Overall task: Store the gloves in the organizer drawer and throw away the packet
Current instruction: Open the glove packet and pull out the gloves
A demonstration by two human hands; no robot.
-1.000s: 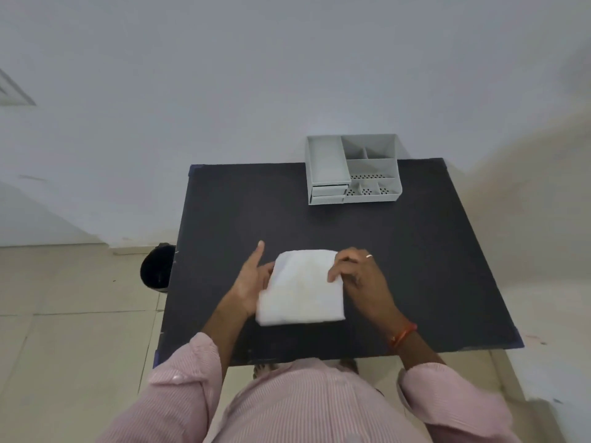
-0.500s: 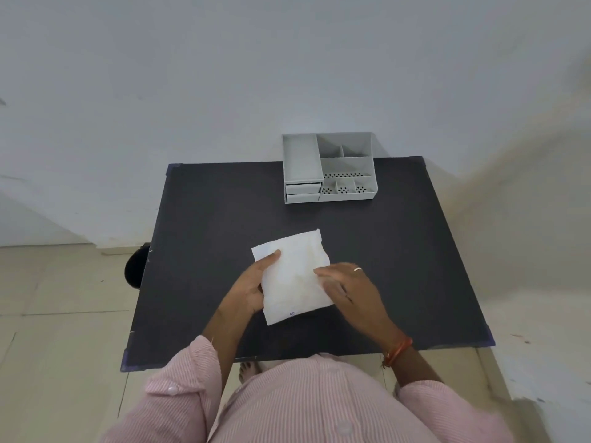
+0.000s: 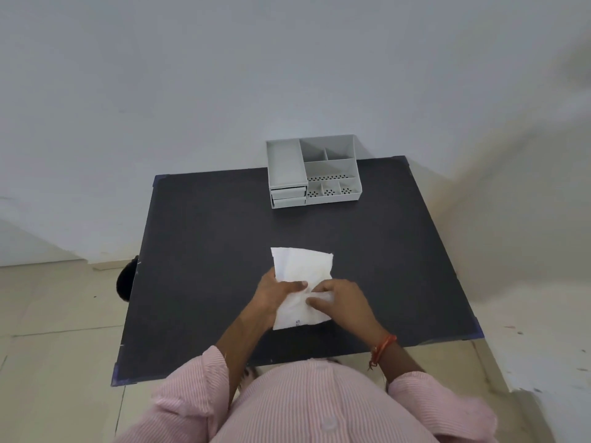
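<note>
- Pinching the white packet [image 3: 302, 284] from both sides in the head view, the left hand [image 3: 277, 290] had its thumb laid over the top face and its fingers tucked underneath, while the right hand [image 3: 337, 298] pressed fingertips and thumb together on the paper just beside that thumb.
- Both grips sat close together at the packet's middle, so the far half stuck out past them, unsupported, above the black table [image 3: 208, 251].
- No gloves showed; presumably they were sealed inside, though the paper hid them.
- Risk one, as I read it: with the hands that close, a pull apart could rip the paper unevenly and crumple or snag whatever sat inside.
- Risk two: a sudden tear might spill the contents away from the grip onto the table or over its edge to the floor.
- Well beyond the grip, at the table's far edge, stood the grey organizer [image 3: 315, 171], its two small drawers [image 3: 288, 196] looking closed; neither hand was free to open one.
- Off to the left of the grip, mostly hidden below the table edge, sat a dark bin [image 3: 125, 281]; a toss from there could easily miss it.
</note>
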